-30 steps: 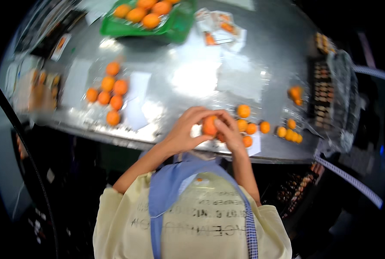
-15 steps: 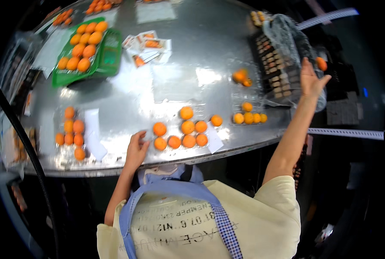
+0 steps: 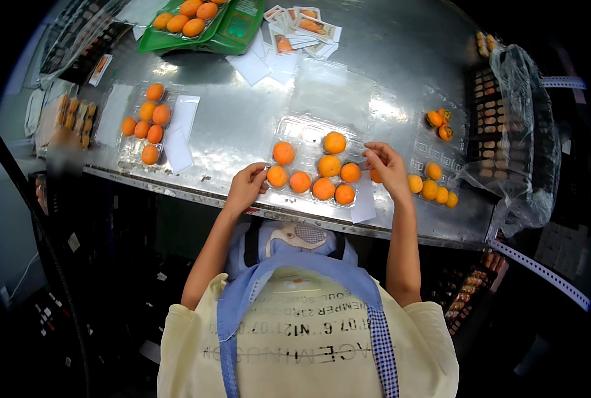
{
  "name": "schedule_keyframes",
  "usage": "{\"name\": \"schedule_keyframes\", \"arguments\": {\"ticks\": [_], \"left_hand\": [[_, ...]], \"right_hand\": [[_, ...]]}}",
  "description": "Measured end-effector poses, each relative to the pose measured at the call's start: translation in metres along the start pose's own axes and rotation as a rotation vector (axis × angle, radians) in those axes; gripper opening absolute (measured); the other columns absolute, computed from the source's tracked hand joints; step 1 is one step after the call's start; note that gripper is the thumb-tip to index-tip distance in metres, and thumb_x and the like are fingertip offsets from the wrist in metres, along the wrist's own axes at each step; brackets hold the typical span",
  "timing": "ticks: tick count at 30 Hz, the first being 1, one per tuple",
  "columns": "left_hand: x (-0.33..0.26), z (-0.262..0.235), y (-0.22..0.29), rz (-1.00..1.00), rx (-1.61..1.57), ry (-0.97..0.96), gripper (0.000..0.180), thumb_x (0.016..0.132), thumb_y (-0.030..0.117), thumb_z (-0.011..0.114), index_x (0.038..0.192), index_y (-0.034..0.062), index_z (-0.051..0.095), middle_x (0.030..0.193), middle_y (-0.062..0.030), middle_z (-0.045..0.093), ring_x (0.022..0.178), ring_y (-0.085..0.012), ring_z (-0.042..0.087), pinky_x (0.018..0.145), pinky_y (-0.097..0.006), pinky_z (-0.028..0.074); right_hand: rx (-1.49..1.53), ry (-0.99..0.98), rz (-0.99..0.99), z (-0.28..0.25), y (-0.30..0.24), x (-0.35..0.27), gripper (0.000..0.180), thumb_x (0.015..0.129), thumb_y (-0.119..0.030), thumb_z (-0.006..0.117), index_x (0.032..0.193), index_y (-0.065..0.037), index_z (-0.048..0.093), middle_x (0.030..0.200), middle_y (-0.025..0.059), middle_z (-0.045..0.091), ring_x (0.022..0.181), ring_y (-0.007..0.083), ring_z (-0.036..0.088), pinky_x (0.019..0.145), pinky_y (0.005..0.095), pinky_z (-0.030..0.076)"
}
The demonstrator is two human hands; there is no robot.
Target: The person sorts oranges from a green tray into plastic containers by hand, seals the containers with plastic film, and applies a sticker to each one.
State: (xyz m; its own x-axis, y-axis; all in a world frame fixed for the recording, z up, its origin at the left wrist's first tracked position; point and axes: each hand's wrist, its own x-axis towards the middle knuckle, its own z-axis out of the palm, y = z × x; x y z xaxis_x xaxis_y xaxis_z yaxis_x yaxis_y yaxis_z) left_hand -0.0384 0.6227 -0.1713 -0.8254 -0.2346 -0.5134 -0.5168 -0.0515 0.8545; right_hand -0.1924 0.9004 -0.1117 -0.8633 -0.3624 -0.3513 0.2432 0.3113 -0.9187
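Note:
A clear plastic tray (image 3: 306,132) near the table's front edge holds several round orange persimmons (image 3: 329,166), with some hollows unfilled. My left hand (image 3: 245,188) is at the tray's left edge, fingers loosely bent and thumb apart, close to the lower-left persimmon (image 3: 277,176). At the opposite side is my right hand (image 3: 388,171), its fingers bent and apart near the tray's right edge. Nothing shows in its grasp. One persimmon (image 3: 375,176) is partly hidden beside this hand. White paper (image 3: 363,202) lies by the tray's lower right corner.
Another tray of persimmons (image 3: 155,111) lies left, beside white paper slips (image 3: 183,119). To the right, a clear tray (image 3: 456,162) holds several fruits. A plastic-lined crate (image 3: 531,119) stands beyond it. Far back are a green scale (image 3: 242,30) and picture cards (image 3: 315,26).
My right hand has come back left from the crate side to the tray; the persimmon by it there is gone from view. My left hand has moved closer to the tray. The view has shifted.

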Motion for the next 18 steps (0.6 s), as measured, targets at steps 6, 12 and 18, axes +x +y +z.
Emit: {"name": "schedule_keyframes", "arguments": {"ticks": [6, 12, 18], "left_hand": [[0.006, 0.000, 0.003, -0.029, -0.130, 0.006, 0.018, 0.086, 0.006, 0.050, 0.101, -0.0019, 0.055, 0.078, -0.0062, 0.055, 0.061, -0.0096, 0.055, 0.052, -0.022, 0.051], [0.006, -0.015, 0.008, -0.092, -0.120, 0.036, 0.017, 0.086, 0.007, 0.051, 0.101, -0.0014, 0.053, 0.083, -0.0057, 0.053, 0.065, -0.0095, 0.056, 0.055, -0.021, 0.053], [0.010, -0.035, 0.003, -0.086, -0.119, 0.023, 0.020, 0.086, 0.008, 0.051, 0.104, -0.0012, 0.052, 0.085, -0.0056, 0.053, 0.066, -0.0094, 0.055, 0.056, -0.022, 0.054]], "right_hand": [[-0.085, -0.057, -0.097, 0.027, 0.006, 0.002, 0.023, 0.082, -0.014, 0.058, 0.101, -0.001, 0.058, 0.079, 0.0030, 0.060, 0.072, 0.0090, 0.055, 0.068, 0.0222, 0.045], [-0.548, -0.135, -0.467, 0.092, -0.021, 0.005, 0.036, 0.072, -0.014, 0.065, 0.105, -0.004, 0.056, 0.098, 0.0107, 0.058, 0.097, 0.0237, 0.051, 0.081, 0.0334, 0.041], [-0.739, -0.142, -0.773, 0.157, -0.029, 0.030, 0.045, 0.065, -0.015, 0.069, 0.106, -0.007, 0.056, 0.102, 0.0090, 0.056, 0.101, 0.0254, 0.047, 0.087, 0.0386, 0.034]]}}
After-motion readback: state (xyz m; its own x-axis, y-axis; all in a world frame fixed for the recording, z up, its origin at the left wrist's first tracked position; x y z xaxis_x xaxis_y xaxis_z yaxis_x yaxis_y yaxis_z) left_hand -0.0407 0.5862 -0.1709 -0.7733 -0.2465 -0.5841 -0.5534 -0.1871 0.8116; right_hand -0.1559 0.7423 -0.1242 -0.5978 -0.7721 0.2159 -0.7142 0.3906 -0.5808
